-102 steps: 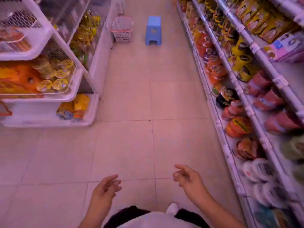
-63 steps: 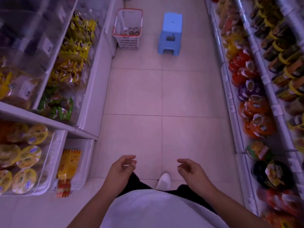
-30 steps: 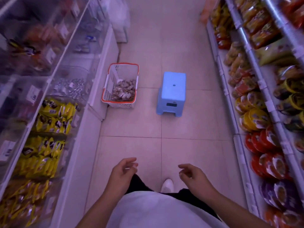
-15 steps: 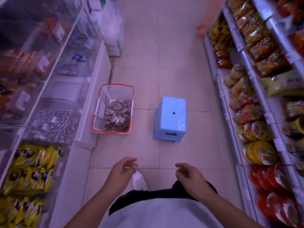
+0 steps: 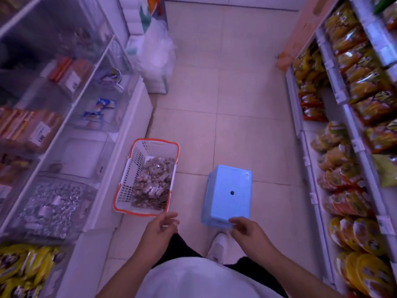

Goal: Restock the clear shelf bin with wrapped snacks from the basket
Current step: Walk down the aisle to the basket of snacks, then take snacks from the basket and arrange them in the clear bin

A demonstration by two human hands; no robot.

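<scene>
The basket (image 5: 148,176) of wrapped snacks (image 5: 153,183) sits on the floor just ahead of the left hand (image 5: 160,230), beside a blue stool (image 5: 227,194). The right hand (image 5: 247,232) is near the stool's front edge. Both hands are empty, fingers loosely curled.

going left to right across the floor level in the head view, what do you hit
clear bin of silver-wrapped sweets → white basket with orange rim → blue plastic stool → shelf of round orange packs

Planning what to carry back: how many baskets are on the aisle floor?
1. The white basket with an orange rim stands on the floor by the left shelving, left of the blue stool, holding wrapped snacks. Others may be out of view.
</scene>
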